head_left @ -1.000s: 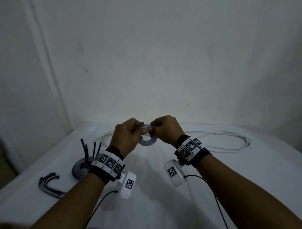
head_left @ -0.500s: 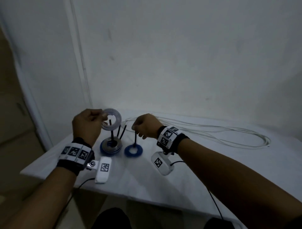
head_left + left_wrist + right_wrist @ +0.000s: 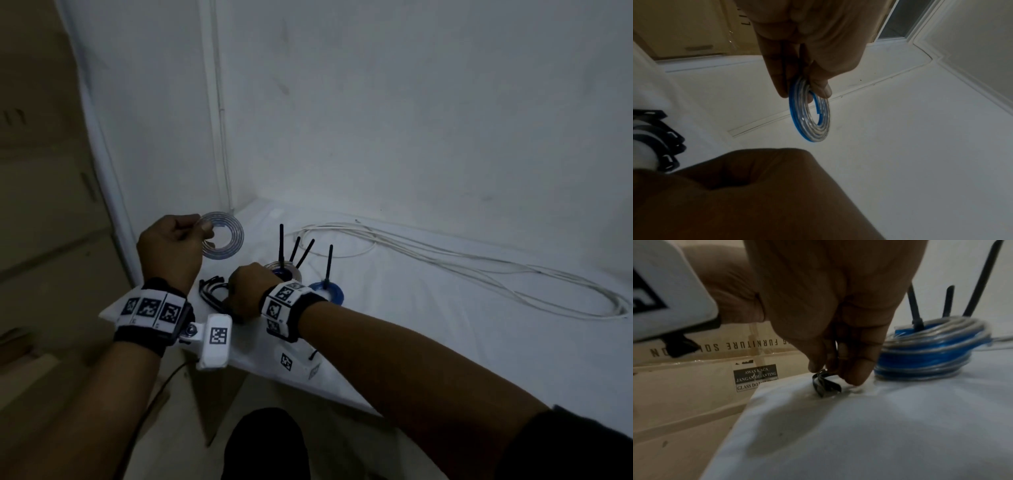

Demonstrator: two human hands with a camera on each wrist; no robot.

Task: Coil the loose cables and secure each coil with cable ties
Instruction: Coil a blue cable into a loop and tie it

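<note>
My left hand [image 3: 200,229] holds a small flat coil of clear and blue cable [image 3: 224,236] up in the air, off the table's left corner. In the left wrist view the thumb and fingers [image 3: 781,81] pinch the coil [image 3: 810,120] at its top edge. My right hand [image 3: 239,291] is down on the table's near left corner, at a bunch of black cable ties [image 3: 212,291]. In the right wrist view its fingertips [image 3: 855,378] pinch the bent ties [image 3: 826,385] against the cloth.
Just right of my right hand lie a stack of tied coils [image 3: 287,269] [image 3: 931,350] with black tie tails standing up and a blue coil [image 3: 337,293] with one tie. Loose white cable [image 3: 479,270] sprawls over the white table [image 3: 445,359]. Cardboard boxes [image 3: 684,386] stand left.
The view has swung left. My right hand let go of the coil, passed over the tied coils and dropped onto the bunch of ties. My left hand keeps the small coil raised.
</note>
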